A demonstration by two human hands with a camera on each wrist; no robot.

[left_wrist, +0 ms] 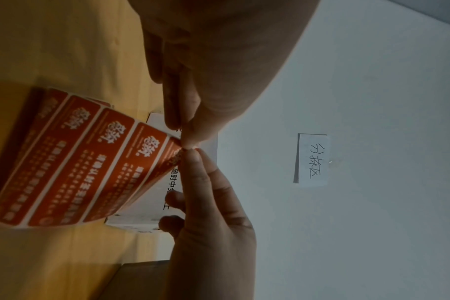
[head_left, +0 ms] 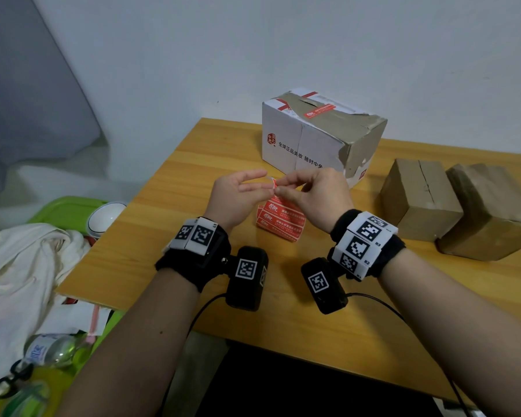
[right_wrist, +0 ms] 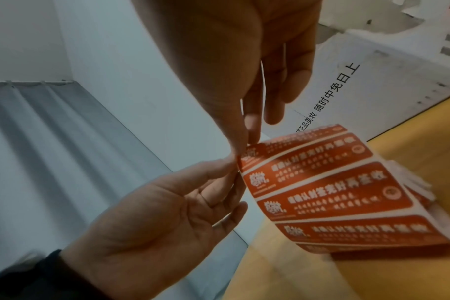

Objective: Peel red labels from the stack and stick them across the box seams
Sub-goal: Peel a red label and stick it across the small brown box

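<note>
A sheet of red labels (right_wrist: pixel 321 188) curls up off the label stack (head_left: pixel 278 219) at the middle of the wooden table (head_left: pixel 169 236). My left hand (right_wrist: pixel 234 168) pinches the sheet's raised edge between thumb and forefinger, palm up. My right hand (right_wrist: pixel 244 146) pinches the corner of the top red label (right_wrist: pixel 254 154) right beside it. In the head view both hands, left (head_left: pixel 268 185) and right (head_left: pixel 278 188), meet fingertip to fingertip above the stack. Behind them stands the white box (head_left: pixel 298 139), with brown tape and one red label (head_left: pixel 319 110) on its top seam.
Two brown cardboard boxes (head_left: pixel 418 200) (head_left: pixel 491 212) stand on the table to the right. Off the table's left edge lie a white bowl (head_left: pixel 106 218), a white cloth (head_left: pixel 21 266) and a plastic bottle (head_left: pixel 48 350). A handwritten paper note (left_wrist: pixel 312 160) hangs on the wall.
</note>
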